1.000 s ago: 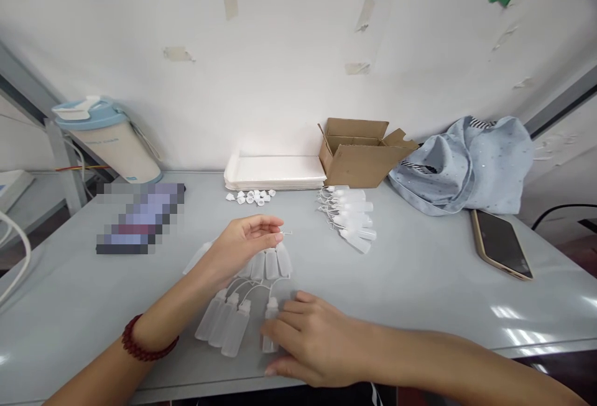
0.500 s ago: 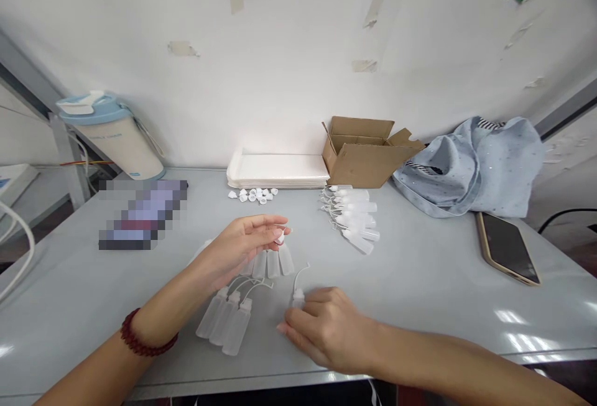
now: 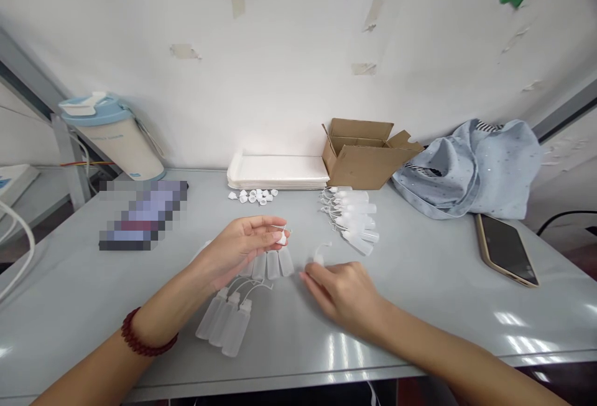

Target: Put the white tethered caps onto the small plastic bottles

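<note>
My left hand (image 3: pixel 236 244) pinches a small white cap (image 3: pixel 281 239) between thumb and fingers, above a row of translucent squeeze bottles (image 3: pixel 273 264) that it partly hides. To its right, my right hand (image 3: pixel 347 288) is closed around another small squeeze bottle (image 3: pixel 318 257). Only that bottle's white neck and thin curved tail show; its body is hidden by the fingers. Three more squeeze bottles (image 3: pixel 236 329) with curved tails lie side by side below my left hand. Farther back on the right lies a pile of similar bottles (image 3: pixel 358 208).
Several loose white caps (image 3: pixel 259 196) lie before a stack of white trays (image 3: pixel 280 170). An open cardboard box (image 3: pixel 361 163) adjoins the stack. A blue cloth bag (image 3: pixel 489 170) and a phone (image 3: pixel 506 249) are at right. At left stand a tumbler (image 3: pixel 116 145) and a pixelated object (image 3: pixel 147 216).
My right hand has moved away from me and slightly right, carrying the squeeze bottle with it. My left hand stays nearly in place, with the cap turned slightly.
</note>
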The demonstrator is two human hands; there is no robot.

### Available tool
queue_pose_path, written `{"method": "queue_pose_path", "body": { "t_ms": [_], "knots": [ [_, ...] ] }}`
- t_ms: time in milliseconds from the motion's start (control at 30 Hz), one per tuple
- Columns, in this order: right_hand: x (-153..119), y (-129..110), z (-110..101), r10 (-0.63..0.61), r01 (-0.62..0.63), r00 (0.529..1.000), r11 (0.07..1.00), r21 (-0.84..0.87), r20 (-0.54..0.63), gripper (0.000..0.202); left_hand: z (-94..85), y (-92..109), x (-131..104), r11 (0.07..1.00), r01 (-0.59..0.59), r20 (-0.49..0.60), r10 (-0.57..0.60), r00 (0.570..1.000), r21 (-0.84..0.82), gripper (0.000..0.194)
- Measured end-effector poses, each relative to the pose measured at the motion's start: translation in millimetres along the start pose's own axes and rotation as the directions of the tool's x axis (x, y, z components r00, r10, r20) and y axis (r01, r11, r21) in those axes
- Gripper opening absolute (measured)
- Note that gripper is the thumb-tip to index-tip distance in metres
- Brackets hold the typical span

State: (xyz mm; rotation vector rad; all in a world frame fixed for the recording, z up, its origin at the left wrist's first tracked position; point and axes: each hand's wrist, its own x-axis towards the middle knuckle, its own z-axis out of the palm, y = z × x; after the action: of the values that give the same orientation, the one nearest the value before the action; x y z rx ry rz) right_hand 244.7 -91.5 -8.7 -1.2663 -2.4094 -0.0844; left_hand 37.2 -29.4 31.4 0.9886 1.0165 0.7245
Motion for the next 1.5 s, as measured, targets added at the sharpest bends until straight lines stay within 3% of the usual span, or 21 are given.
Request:
{"method": "queue_pose_path", "body": {
  "t_ms": [267, 400, 500, 633, 767, 900, 1067, 1233, 1500],
  "knots": [
    [6.2, 12.2, -14.3, 0.012, 0.030, 0.974, 0.983, 0.181, -0.227, 0.021, 7.8, -3.5, 1.3, 0.999, -0.006, -0.008, 0.005, 1.000, -0.032, 0.027],
    [6.9, 7.3, -17.5, -0.007, 0.097, 0.968, 0.933, 0.347, -0.250, 0.013, 12.4, -9.1, 0.7, 0.998, 0.004, 0.030, -0.002, 1.000, -0.058, 0.028],
    [7.0, 3.8, -18.0, 0.041, 0.067, 0.983, 0.825, 0.561, -0.178, 0.010, 15.5, -11.8, -1.3, 0.996, -0.010, 0.049, 0.015, 0.999, -0.085, 0.029],
    [8.3, 2.8, -19.5, 0.126, -0.118, 0.990, 0.567, 0.815, 0.055, 0.007, 18.9, -12.6, -3.3, 0.990, -0.084, 0.096, 0.095, 0.991, -0.113, 0.019],
    [10.2, 4.2, -21.9, 0.095, -0.299, 0.954, 0.288, 0.910, 0.283, 0.004, 21.1, -12.3, -4.0, 0.983, -0.094, 0.129, 0.114, 0.985, -0.157, 0.014],
    [11.0, 6.0, -19.6, 0.042, -0.408, 0.912, 0.033, 0.912, 0.407, 0.011, 21.6, -14.7, -3.8, 0.974, -0.083, 0.134, 0.113, 0.985, -0.209, 0.013],
    [12.4, 5.9, -13.8, 0.027, -0.434, 0.900, -0.060, 0.899, 0.436, 0.018, 21.4, -18.2, -3.1, 0.955, -0.047, 0.098, 0.079, 0.992, -0.293, 0.015],
    [13.5, 4.9, -11.0, 0.056, -0.435, 0.895, -0.112, 0.894, 0.442, 0.024, 22.9, -17.5, -4.1, 0.951, -0.022, 0.138, 0.068, 0.988, -0.309, 0.015],
    [16.8, 7.6, -12.2, 0.094, -0.410, 0.896, -0.207, 0.888, 0.435, 0.028, 24.2, -15.3, -6.6, 0.964, -0.139, 0.039, 0.152, 0.988, -0.228, 0.018]
  ]
}}
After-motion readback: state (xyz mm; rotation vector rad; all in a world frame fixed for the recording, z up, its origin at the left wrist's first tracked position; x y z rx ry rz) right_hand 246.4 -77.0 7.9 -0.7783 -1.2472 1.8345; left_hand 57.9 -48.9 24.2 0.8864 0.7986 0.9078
